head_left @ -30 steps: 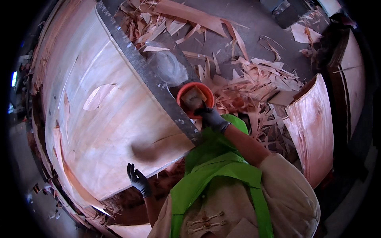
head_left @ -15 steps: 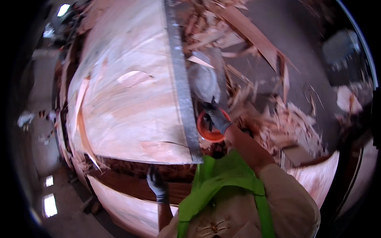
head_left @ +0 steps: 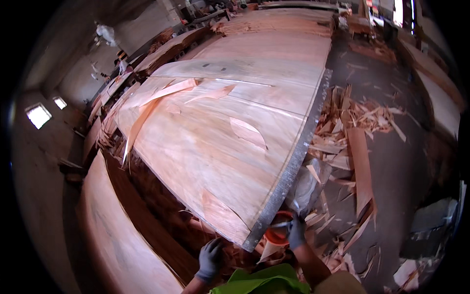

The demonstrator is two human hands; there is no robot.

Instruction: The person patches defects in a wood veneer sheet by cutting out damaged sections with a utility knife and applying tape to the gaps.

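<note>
Now the person's gloved right hand (head_left: pixel 295 232) was at the right side of the red bucket (head_left: pixel 276 241), whereas half a second earlier it had covered much of the bucket's mouth. A pale, narrow piece (head_left: pixel 280 225) lay across that opening beside the fingers; whether the right grip was closed on it could not be told. The bucket stood just beyond the near corner of a broad veneer sheet (head_left: pixel 200 147), close to the dark strip (head_left: pixel 279 196) along the sheet's right edge. The left hand (head_left: pixel 210 259), also gloved, had come nearer to that corner; its grip was loose and partly open, fingers slightly bent, just below the sheet's near edge. One second earlier those fingers had been spread further from the bucket. The view had swung as well, so that the sheet's far end and two bright windows (head_left: pixel 38 115) on the left showed plainly. A clear plastic bag (head_left: pixel 303 188) was still just beyond the bucket, and a long wood strip (head_left: pixel 360 166) lay among the scraps (head_left: pixel 338 147) to the right.
</note>
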